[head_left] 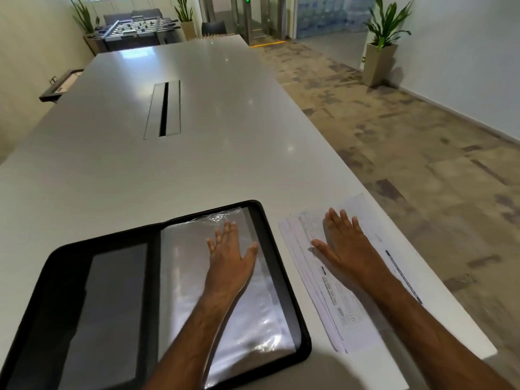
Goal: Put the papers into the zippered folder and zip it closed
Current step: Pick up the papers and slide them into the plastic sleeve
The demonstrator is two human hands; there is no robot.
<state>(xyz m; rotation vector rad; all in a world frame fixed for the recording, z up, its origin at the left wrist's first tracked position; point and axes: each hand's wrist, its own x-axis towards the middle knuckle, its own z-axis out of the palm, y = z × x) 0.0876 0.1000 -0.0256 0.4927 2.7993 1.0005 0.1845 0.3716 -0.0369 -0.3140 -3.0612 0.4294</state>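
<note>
Zippered folder (118,291) lies open on bench (140,175). My left hand (229,254) flat on its plastic sleeve (253,313), right hand (344,243) flat on papers (332,302) beside it; both grips released.

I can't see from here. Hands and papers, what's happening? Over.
Left hand flat on open folder. Right hand flat on papers beside it. Nothing blocking.

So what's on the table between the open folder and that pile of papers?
Nothing: in the head view only a narrow strip of bare white table separates the folder from the papers. The left hand rests flat on the folder, the right hand on the papers.
</note>
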